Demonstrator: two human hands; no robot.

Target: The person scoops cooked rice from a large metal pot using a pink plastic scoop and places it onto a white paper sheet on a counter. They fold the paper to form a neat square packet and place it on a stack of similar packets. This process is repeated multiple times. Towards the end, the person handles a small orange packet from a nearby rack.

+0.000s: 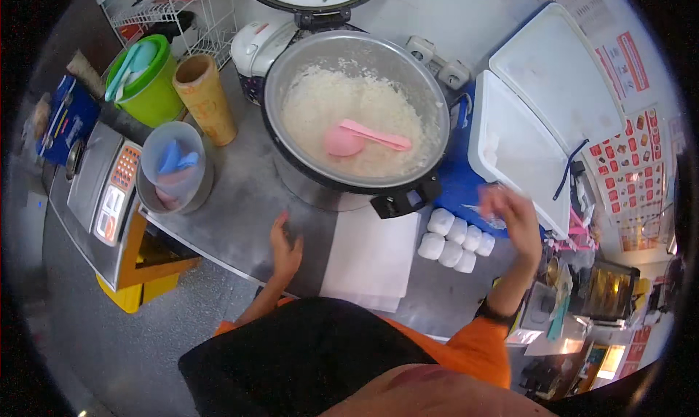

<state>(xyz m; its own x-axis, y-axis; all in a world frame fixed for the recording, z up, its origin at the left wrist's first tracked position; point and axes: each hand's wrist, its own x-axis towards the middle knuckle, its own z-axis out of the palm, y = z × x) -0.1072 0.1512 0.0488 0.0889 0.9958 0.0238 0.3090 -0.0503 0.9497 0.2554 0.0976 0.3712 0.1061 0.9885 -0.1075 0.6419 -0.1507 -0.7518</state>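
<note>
My left hand (286, 248) hovers over the steel counter left of a stack of white paper sheets (368, 253), its fingers apart with nothing between them. My right hand (509, 212), blurred, is raised near the front edge of a white lidded box (519, 144); whether it holds something I cannot tell. Several white wrapped bundles (456, 239) lie in two rows between the paper and my right hand. Behind the paper stands a large open rice cooker (357, 185) full of cooked white rice (322, 97), with a pink rice scoop (366, 137) resting on the rice.
On the left are a scale (112, 182), a clear plastic cup (173, 155) inside a metal container, a bamboo cylinder (205, 100) and a green bucket (155, 100). A wire rack (210, 21) stands behind. The cooker's black handle (404, 198) projects over the paper.
</note>
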